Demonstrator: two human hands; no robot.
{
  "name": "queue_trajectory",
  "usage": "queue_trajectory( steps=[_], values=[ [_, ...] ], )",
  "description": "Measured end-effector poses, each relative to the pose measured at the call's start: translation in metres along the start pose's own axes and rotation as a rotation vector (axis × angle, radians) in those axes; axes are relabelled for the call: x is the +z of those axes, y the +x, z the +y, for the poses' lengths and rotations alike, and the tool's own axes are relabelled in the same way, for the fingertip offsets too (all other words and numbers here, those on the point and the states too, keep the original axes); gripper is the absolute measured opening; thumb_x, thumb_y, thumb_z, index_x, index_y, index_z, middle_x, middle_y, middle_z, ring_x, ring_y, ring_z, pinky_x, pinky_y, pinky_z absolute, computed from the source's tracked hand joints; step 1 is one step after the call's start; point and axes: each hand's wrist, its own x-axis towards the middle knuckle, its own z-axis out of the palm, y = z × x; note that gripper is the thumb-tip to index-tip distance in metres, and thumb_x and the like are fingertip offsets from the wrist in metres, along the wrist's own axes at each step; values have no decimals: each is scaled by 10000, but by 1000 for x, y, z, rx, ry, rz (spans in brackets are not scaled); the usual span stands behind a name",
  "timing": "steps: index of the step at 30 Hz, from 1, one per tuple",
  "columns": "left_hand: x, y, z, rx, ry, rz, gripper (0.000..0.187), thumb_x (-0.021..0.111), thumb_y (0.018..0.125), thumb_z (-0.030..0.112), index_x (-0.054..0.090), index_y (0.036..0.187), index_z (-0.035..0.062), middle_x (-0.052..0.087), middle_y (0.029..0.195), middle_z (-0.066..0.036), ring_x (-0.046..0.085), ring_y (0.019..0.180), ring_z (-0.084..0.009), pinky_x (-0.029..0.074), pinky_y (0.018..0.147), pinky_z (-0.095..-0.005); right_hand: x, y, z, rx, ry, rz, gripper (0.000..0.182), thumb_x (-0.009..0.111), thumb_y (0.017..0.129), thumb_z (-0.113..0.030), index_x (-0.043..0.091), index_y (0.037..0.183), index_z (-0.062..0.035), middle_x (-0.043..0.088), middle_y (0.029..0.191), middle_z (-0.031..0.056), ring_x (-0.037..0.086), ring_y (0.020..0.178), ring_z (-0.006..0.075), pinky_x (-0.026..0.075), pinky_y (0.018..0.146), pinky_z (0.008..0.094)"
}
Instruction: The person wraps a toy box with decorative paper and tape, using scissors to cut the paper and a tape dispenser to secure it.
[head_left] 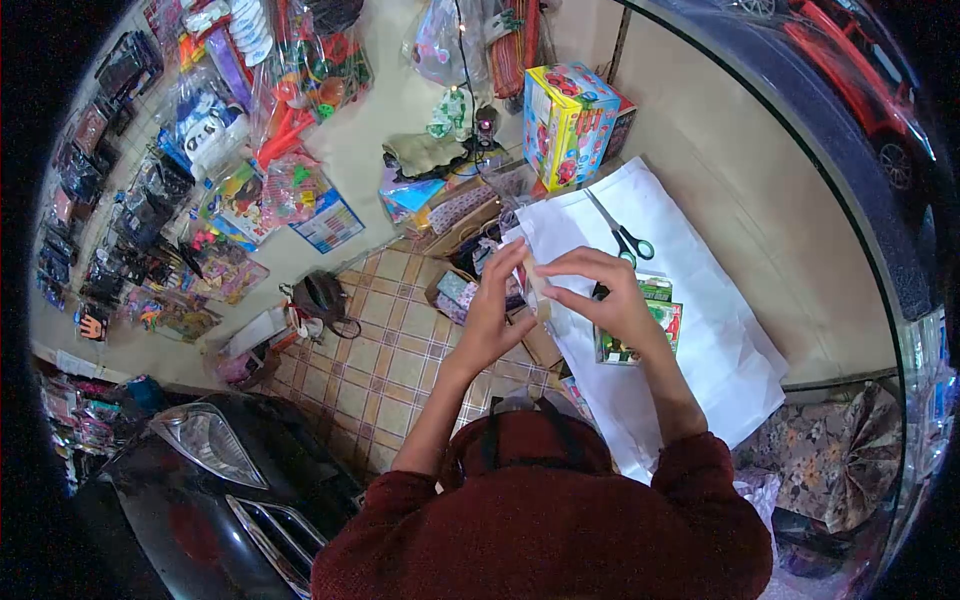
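Between my two hands is a beige roll of tape (537,280), seen nearly edge-on. My left hand (488,315) curves round its left side, fingers at the top and thumb lower down. From the right, my right hand (615,293) touches the roll with index finger and thumb; any loose strip is too small to make out. Beneath the hands lies a large white paper sheet (690,350). Partly hidden behind my right wrist are small green boxes (667,318) on the paper. Scissors (622,232) with black and green handles lie above them, blades pointing up-left.
A blue and yellow toy box (570,125) stands at the paper's far end. Open cartons (455,290) sit left of the paper, above the tiled floor (365,375). A black toy car (210,490) is at lower left. Packaged goods (300,190) hang on the wall.
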Motion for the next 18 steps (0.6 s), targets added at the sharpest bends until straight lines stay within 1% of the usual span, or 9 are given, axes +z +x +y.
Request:
queue_trajectory(
  steps=[1, 4, 7, 10, 13, 16, 18],
  values=[
    [-2, 0, -1, -10, 4, -24, 903, 738, 599, -19, 321, 1394, 75, 349, 1432, -177, 332, 1334, -370, 286, 1101, -427, -2, 0, 0, 27, -9, -21, 226, 739, 744, -47, 718, 969, -47, 703, 947, 100, 656, 913, 242, 498, 837, 343],
    [-7, 3, 2, -11, 27, -80, 909, 739, 589, -13, 328, 1395, 81, 365, 1422, -174, 344, 1325, -373, 296, 1094, -430, -6, -2, 7, 9, -81, -9, 195, 742, 742, -53, 730, 937, -56, 714, 896, 82, 663, 909, 241, 499, 854, 344],
    [-8, 4, 1, -15, 33, -126, 913, 743, 584, -8, 337, 1395, 88, 379, 1413, -172, 362, 1310, -373, 312, 1078, -430, -9, -4, 12, 52, -52, -17, 188, 734, 746, -46, 735, 933, -64, 717, 874, 78, 661, 933, 257, 502, 856, 350],
    [-10, 5, 2, -24, 42, -181, 918, 748, 581, -7, 339, 1397, 95, 384, 1410, -167, 379, 1297, -370, 324, 1065, -427, -10, -6, 24, -30, -109, -52, 129, 707, 780, -91, 711, 904, -56, 691, 927, 92, 650, 906, 294, 489, 842, 360],
    [-11, 6, 0, -22, 33, -218, 916, 751, 586, -7, 340, 1397, 99, 386, 1409, -161, 384, 1295, -359, 325, 1065, -424, -13, -1, 20, -96, -265, -103, 114, 660, 826, -104, 641, 916, -35, 666, 969, 100, 632, 952, 314, 440, 952, 384],
    [-11, 7, -10, -14, -29, -258, 928, 759, 590, 0, 330, 1406, 104, 363, 1433, -156, 355, 1325, -345, 302, 1084, -430, -1, 1, 25, -188, -226, -18, 109, 607, 868, -106, 560, 934, -32, 638, 971, 106, 616, 952, 321, 384, 1035, 419],
    [-11, 6, -14, -16, -45, -311, 937, 766, 598, 12, 318, 1416, 105, 335, 1457, -156, 319, 1354, -338, 276, 1100, -440, 0, 0, 31, -109, -232, 8, 113, 591, 880, -106, 543, 945, -27, 635, 930, 108, 618, 922, 327, 372, 1054, 445]
  ],
)
